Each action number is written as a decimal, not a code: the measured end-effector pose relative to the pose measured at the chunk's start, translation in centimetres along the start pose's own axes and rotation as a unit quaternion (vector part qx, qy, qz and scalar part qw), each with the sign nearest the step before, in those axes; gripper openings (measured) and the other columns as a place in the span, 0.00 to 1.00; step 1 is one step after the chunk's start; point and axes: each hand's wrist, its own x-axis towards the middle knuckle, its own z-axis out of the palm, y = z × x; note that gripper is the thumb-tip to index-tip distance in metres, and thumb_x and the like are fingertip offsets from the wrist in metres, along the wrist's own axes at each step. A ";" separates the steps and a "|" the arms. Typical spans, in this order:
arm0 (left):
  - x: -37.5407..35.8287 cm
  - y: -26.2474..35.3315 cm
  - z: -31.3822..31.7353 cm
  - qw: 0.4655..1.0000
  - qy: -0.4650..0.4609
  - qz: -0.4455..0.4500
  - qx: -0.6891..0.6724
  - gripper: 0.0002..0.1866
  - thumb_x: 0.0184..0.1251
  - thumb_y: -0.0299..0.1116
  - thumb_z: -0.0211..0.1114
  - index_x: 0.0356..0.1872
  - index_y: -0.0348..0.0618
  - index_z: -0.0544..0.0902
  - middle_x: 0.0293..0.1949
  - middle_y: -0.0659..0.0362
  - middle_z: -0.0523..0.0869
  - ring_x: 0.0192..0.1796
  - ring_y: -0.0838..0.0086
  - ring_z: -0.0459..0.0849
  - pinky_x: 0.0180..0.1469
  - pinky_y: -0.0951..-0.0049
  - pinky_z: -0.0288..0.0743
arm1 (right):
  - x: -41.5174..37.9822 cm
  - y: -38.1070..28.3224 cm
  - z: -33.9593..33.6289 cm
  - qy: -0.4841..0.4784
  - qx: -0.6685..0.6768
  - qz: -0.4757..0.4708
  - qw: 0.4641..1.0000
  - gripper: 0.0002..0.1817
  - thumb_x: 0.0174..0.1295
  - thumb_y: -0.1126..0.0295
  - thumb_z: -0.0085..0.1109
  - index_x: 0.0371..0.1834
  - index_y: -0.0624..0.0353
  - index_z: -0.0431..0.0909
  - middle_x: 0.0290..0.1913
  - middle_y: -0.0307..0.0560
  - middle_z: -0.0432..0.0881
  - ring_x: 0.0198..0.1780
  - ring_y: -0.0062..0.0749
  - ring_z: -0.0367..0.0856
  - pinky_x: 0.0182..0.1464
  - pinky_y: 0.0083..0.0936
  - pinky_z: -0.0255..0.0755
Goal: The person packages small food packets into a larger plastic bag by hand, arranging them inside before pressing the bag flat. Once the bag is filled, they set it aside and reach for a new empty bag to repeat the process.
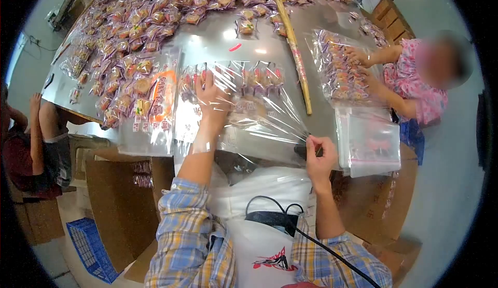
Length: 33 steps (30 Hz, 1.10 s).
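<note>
A large clear plastic bag (pixel 254 124) with red print lies at the table's front edge, its mouth toward me. Inside its far end a row of small wrapped snack packets (pixel 264 75) shows through the film. My left hand (pixel 213 97) reaches over these packets, apparently inside the bag, with its visible fingers stretched forward; part of it is blurred by glare. At the near right corner, my right hand (pixel 320 156) pinches the bag's edge between thumb and fingers and pulls the film taut.
Loose snack packets (pixel 140 29) cover the metal table (pixel 218 41). A yellow strip (pixel 293 44) crosses it. To the left lies a printed bag (pixel 163 99); to the right, stacked clear bags (pixel 368 143). A co-worker's hands (pixel 365 62) touch a filled bag (pixel 337 67). Cardboard boxes (pixel 122 205) stand below.
</note>
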 end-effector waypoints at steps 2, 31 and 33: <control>0.2 0.1 -0.1 0.999 0.001 0.010 -0.053 0.25 0.67 0.33 0.63 0.66 0.52 0.83 0.64 0.49 0.85 0.71 0.50 0.79 0.74 0.37 0.63 | -0.3 -0.2 -0.1 -0.009 -0.031 -0.018 0.999 0.03 0.65 0.74 0.70 0.39 0.60 0.87 0.32 0.45 0.82 0.33 0.37 0.77 0.44 0.33 0.71; 3.1 11.4 2.3 0.986 -0.074 0.119 -0.088 0.23 0.71 0.37 0.65 0.66 0.60 0.82 0.71 0.64 0.81 0.72 0.63 0.78 0.73 0.38 0.62 | 0.4 -4.3 0.4 -0.021 0.053 -0.208 0.977 0.13 0.57 0.81 0.67 0.45 0.57 0.86 0.33 0.44 0.79 0.40 0.42 0.79 0.56 0.45 0.75; 3.1 11.1 2.5 0.985 -0.075 0.133 -0.076 0.23 0.70 0.37 0.66 0.66 0.58 0.81 0.72 0.63 0.80 0.73 0.63 0.78 0.74 0.38 0.60 | 0.5 -4.7 0.1 -0.013 0.061 -0.215 0.975 0.13 0.57 0.81 0.67 0.45 0.57 0.86 0.34 0.44 0.78 0.40 0.43 0.78 0.59 0.46 0.76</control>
